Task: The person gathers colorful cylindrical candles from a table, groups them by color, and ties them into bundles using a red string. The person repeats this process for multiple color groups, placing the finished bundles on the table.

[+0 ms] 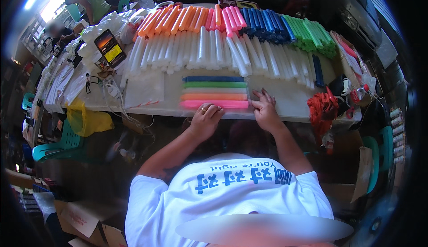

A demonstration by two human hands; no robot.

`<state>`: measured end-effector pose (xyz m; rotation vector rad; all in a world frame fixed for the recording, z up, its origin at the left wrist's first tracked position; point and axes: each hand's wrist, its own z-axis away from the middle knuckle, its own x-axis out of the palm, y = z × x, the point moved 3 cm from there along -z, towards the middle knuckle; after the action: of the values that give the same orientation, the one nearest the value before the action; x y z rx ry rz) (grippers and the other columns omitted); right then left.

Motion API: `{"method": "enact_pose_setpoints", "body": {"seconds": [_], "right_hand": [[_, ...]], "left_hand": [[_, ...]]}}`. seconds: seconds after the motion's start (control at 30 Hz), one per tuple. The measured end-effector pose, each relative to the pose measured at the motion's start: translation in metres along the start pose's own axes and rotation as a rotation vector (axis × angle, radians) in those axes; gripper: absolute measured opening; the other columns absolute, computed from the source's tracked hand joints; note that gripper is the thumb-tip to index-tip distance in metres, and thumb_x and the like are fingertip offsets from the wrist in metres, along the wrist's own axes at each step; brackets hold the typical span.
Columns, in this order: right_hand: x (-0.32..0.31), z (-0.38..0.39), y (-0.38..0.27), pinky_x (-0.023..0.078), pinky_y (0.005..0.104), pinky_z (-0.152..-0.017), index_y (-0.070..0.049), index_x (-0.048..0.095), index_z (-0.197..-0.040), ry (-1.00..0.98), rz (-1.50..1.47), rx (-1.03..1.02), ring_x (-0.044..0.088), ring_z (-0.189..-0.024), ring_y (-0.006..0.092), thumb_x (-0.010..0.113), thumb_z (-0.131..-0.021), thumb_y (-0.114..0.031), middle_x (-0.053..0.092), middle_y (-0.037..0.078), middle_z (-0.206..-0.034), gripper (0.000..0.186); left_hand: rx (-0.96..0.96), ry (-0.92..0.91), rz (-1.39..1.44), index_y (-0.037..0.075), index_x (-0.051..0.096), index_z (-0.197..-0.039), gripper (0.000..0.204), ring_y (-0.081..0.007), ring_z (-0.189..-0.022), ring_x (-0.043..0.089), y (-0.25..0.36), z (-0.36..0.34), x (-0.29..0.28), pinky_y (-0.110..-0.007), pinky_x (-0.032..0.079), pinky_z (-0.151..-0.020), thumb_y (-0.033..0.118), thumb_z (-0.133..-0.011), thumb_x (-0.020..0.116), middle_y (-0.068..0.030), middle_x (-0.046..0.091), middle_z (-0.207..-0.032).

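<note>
On the table in front of me a row of coloured candles lies side by side, seemingly in a clear plastic bag (214,91): a blue candle (214,78), a green candle (214,85), a white one (214,91), an orange candle (214,97) and a pink candle (223,104) nearest me. My left hand (206,120), with a ring on it, has its fingers curled over the near edge at the pink candle. At the right end of the row, my right hand (265,110) rests with its fingers spread, touching the bag's end and holding nothing.
Behind the row lie piles of white candles (178,48), orange candles (178,19), blue candles (263,21) and green candles (312,35). A phone (110,48) leans at the left. A red plastic bag (322,108) hangs at the right edge, a yellow bag (87,118) at the left.
</note>
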<state>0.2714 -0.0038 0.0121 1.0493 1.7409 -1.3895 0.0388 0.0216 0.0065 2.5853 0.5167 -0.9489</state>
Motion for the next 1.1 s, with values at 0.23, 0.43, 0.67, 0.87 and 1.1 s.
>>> {"method": "enact_pose_setpoints", "body": {"seconds": [0.23, 0.43, 0.67, 0.87, 1.1], "right_hand": [[0.005, -0.025, 0.005, 0.011, 0.0641, -0.109, -0.015, 0.069, -0.11, -0.13, -0.034, 0.039, 0.019, -0.142, 0.0335, 0.049, -0.081, -0.01, 0.036, 0.01, -0.148, 0.035], [0.001, -0.041, 0.008, 0.008, 0.0651, -0.109, -0.017, 0.063, -0.121, -0.047, 0.001, 0.144, 0.014, -0.143, 0.0344, 0.046, -0.084, -0.011, 0.029, 0.01, -0.152, 0.041], [-0.028, -0.022, 0.015, 0.025, 0.0535, -0.108, -0.011, 0.06, -0.123, 0.124, -0.016, 0.029, 0.032, -0.135, 0.0356, 0.057, -0.086, -0.015, 0.041, 0.015, -0.143, 0.037], [-0.12, 0.072, 0.101, 0.044, 0.0393, -0.096, -0.001, 0.06, -0.114, 0.98, 0.178, 0.082, 0.055, -0.11, 0.0314, 0.06, -0.089, -0.007, 0.059, 0.016, -0.114, 0.026], [-0.087, 0.169, 0.189, 0.044, 0.0433, -0.09, 0.003, 0.052, -0.121, 0.968, 0.361, 0.611, 0.056, -0.103, 0.0396, 0.062, -0.085, -0.009, 0.054, 0.026, -0.117, 0.039]], "left_hand": [[0.019, -0.017, -0.009, 0.007, 0.064, -0.098, 0.033, -0.0265, -0.088, 0.058, 0.002, -0.002, -0.001, -0.038, 0.048, -0.081, -0.003, -0.066, 0.065, -0.0071, 0.057, -0.092], [0.019, -0.053, 0.024, 0.007, 0.064, -0.1, 0.035, -0.0268, -0.091, 0.058, -0.001, 0.0, 0.001, -0.039, 0.048, -0.082, -0.003, -0.066, 0.064, -0.0077, 0.058, -0.095], [0.025, -0.079, -0.009, 0.007, 0.065, -0.102, 0.034, -0.0277, -0.091, 0.059, -0.001, -0.001, 0.0, -0.039, 0.048, -0.082, -0.002, -0.069, 0.062, -0.0088, 0.058, -0.096], [0.031, -0.024, 0.021, 0.007, 0.065, -0.101, 0.037, -0.0276, -0.088, 0.059, -0.001, -0.003, 0.002, -0.039, 0.047, -0.081, -0.006, -0.066, 0.062, -0.0082, 0.06, -0.094], [0.016, -0.004, 0.0, 0.007, 0.065, -0.097, 0.032, -0.0259, -0.087, 0.059, 0.002, -0.004, 0.002, -0.038, 0.047, -0.08, -0.007, -0.068, 0.064, -0.0083, 0.06, -0.091]]}}
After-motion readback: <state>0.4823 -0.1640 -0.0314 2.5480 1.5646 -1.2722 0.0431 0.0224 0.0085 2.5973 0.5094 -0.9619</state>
